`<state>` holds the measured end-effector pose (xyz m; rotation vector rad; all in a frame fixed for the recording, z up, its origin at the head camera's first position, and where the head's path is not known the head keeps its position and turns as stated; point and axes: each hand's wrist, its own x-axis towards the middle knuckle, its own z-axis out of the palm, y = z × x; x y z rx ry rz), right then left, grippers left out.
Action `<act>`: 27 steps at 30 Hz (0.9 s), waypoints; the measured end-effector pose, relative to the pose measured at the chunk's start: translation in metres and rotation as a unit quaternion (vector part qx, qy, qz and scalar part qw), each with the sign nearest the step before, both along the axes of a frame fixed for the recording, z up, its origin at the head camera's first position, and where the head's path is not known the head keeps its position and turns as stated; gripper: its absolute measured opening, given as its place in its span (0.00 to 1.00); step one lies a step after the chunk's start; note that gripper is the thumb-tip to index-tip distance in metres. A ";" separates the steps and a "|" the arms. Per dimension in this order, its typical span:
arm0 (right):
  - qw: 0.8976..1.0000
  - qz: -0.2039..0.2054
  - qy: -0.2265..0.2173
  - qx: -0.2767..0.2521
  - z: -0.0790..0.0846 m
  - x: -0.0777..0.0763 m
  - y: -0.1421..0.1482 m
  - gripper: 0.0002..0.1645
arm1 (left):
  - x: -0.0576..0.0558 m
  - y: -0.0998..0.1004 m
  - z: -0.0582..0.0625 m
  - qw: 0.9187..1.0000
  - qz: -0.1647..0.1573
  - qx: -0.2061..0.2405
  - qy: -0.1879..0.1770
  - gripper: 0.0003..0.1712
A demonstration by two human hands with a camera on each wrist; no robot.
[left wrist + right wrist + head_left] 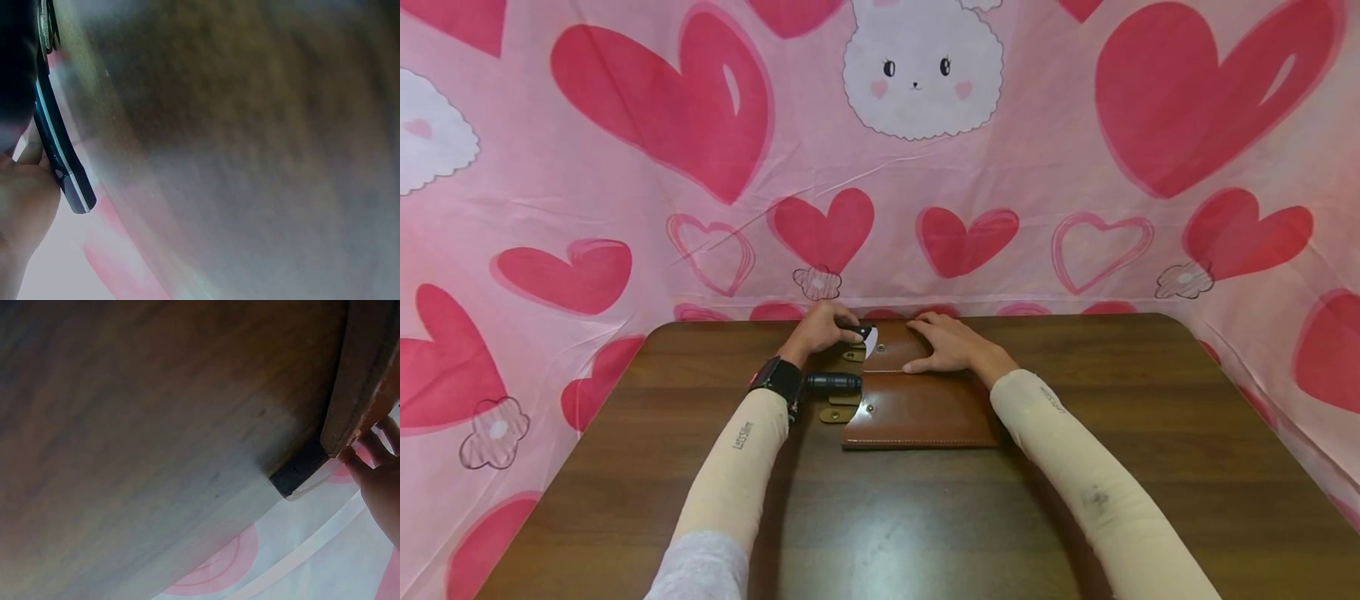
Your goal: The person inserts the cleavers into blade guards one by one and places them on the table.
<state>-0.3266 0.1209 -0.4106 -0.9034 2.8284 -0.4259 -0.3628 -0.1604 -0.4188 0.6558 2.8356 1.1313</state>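
A brown leather case (925, 412) with two pocket halves lies on the table. My left hand (822, 327) grips a knife (870, 342) by its black handle, the pale blade at the open left side of the upper half. The handle, with a metal strip along it, also shows in the left wrist view as the knife (62, 147). My right hand (951, 342) rests on the upper half, fingers spread. In the right wrist view, fingers of that hand (382, 494) touch the case's edge (359, 381). A black ribbed cylinder (833, 382) sticks out leftward from beside the lower half.
Tan snap straps (837, 415) extend from the case's left side. The brown wooden table (880, 525) meets a pink heart-printed cloth (1045, 150) just behind the case. In the right wrist view a black block-like piece (301, 469) adjoins the case; its kind is unclear.
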 end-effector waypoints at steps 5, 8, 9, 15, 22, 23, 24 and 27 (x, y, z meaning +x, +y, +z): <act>1.000 -0.003 0.001 -0.001 -0.001 0.000 0.002 0.57 | 0.000 0.002 0.000 1.000 -0.002 0.000 -0.001 0.15; 1.000 -0.002 0.005 0.002 -0.001 -0.002 0.004 0.57 | -0.001 0.003 0.001 1.000 -0.001 0.004 -0.005 0.15; 1.000 -0.001 0.006 0.004 -0.002 -0.003 0.005 0.56 | -0.001 0.003 0.002 1.000 -0.001 0.007 -0.006 0.16; 1.000 0.006 0.019 0.000 0.003 -0.005 0.008 0.55 | 0.002 -0.004 0.005 1.000 0.003 0.017 -0.008 0.18; 0.999 0.021 0.033 -0.030 0.010 0.001 0.016 0.52 | 0.019 -0.019 0.013 0.999 0.031 -0.008 -0.002 0.22; 0.999 0.021 0.031 -0.033 0.011 0.003 0.019 0.52 | 0.022 -0.020 0.015 0.999 0.034 -0.011 -0.003 0.22; 0.999 0.021 0.031 -0.034 0.011 0.004 0.022 0.52 | 0.024 -0.021 0.017 0.999 0.036 -0.017 0.000 0.23; 0.999 0.011 0.032 -0.037 0.015 0.009 0.033 0.51 | 0.031 -0.021 0.024 0.999 0.035 -0.036 0.014 0.24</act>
